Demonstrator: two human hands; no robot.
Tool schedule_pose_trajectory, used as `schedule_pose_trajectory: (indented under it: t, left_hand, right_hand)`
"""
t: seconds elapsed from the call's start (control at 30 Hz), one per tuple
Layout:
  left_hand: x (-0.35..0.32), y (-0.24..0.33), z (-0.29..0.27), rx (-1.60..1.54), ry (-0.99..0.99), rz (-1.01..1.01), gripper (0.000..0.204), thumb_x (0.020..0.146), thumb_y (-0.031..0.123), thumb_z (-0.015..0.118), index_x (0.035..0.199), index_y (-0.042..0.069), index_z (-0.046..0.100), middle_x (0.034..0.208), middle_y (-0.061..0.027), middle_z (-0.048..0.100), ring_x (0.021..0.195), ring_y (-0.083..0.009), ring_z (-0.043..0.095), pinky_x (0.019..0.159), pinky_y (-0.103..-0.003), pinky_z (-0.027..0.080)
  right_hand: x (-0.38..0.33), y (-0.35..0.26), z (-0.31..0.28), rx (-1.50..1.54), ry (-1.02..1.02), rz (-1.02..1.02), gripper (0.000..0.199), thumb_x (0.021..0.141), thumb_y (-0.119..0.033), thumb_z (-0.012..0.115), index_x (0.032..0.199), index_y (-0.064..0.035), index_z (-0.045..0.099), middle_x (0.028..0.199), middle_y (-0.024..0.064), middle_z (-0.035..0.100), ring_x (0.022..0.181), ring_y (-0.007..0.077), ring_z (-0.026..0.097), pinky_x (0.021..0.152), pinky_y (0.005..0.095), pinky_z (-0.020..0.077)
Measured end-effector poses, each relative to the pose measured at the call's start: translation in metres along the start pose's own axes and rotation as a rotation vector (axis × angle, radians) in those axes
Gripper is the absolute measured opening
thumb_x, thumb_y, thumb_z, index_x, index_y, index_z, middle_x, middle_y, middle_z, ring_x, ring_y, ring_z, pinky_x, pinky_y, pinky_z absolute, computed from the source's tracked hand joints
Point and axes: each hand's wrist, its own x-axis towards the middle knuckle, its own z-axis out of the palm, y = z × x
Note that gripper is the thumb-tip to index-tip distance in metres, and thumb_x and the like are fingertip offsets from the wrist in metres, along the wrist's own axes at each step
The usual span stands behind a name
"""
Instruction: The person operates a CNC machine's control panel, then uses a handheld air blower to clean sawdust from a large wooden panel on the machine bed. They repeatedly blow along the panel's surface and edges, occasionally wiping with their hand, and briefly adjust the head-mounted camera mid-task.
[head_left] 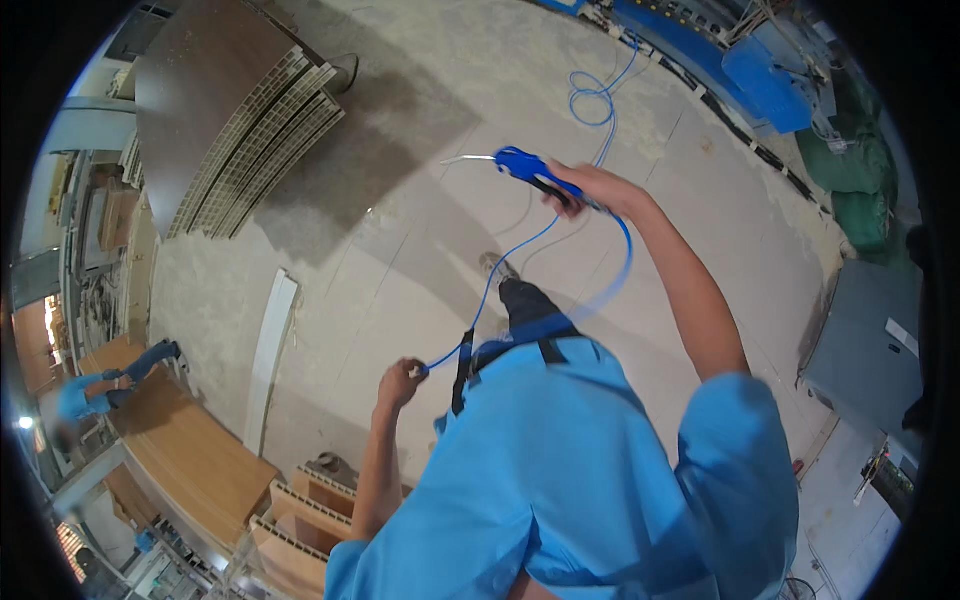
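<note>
Both hands grip: right hand point(590, 188) closed around the blue air blow gun point(528, 168), left hand point(400, 382) pinching its hose point(500, 270); slack near the feet could trip.

head-worn fisheye looking steeply down, taking in wearer's blue shirt point(600, 470) close up, concrete floor point(420, 240) far below, edges bending at rim

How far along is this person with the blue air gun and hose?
Nothing finished shows in this one view. In hand: the right hand grips a blue air gun with its thin nozzle pointing left, and the left hand holds the blue hose lower down. The hose loops away across the concrete floor. The stacked hollow panels lie untouched and apart from the nozzle, so any blowing there looks still ahead.
</note>
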Motion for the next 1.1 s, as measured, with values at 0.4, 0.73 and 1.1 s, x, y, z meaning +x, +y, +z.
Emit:
schedule_pose_trajectory:
  t: [0.4,0.73,1.1]
  left_hand:
    - [-0.020,0.085,0.133,-0.029,-0.309,0.222,0.036,0.095,0.035,0.060,0.123,0.013,0.068,0.121,-0.0153,0.068,0.112,-0.0358,0.065,0.096,-0.046,0.052]
    - [-0.009,0.085,0.209,0.057,-0.428,0.104,0.032,0.094,0.035,0.061,0.115,0.013,0.070,0.115,-0.0138,0.071,0.110,-0.0342,0.067,0.094,-0.047,0.053]
    - [0.019,0.063,0.370,-0.025,-0.434,-0.076,0.026,0.097,0.030,0.060,0.112,0.010,0.068,0.109,-0.0150,0.072,0.103,-0.0365,0.068,0.087,-0.046,0.053]
  right_hand:
    - [-0.257,-0.018,0.078,-0.291,-0.495,0.476,0.058,0.100,-0.052,0.053,0.081,-0.0008,0.073,0.065,0.0041,0.066,0.056,0.0122,0.056,0.052,0.0271,0.0454]
    - [-0.289,0.184,0.069,-0.163,-0.358,0.721,0.065,0.094,-0.062,0.057,0.076,-0.0024,0.075,0.061,0.0074,0.064,0.053,0.0169,0.059,0.050,0.0305,0.0496]
    - [-0.133,0.624,0.072,-0.656,0.198,0.858,0.076,0.096,-0.069,0.047,0.085,0.0019,0.073,0.082,0.0177,0.072,0.082,0.0342,0.071,0.076,0.0471,0.0552]
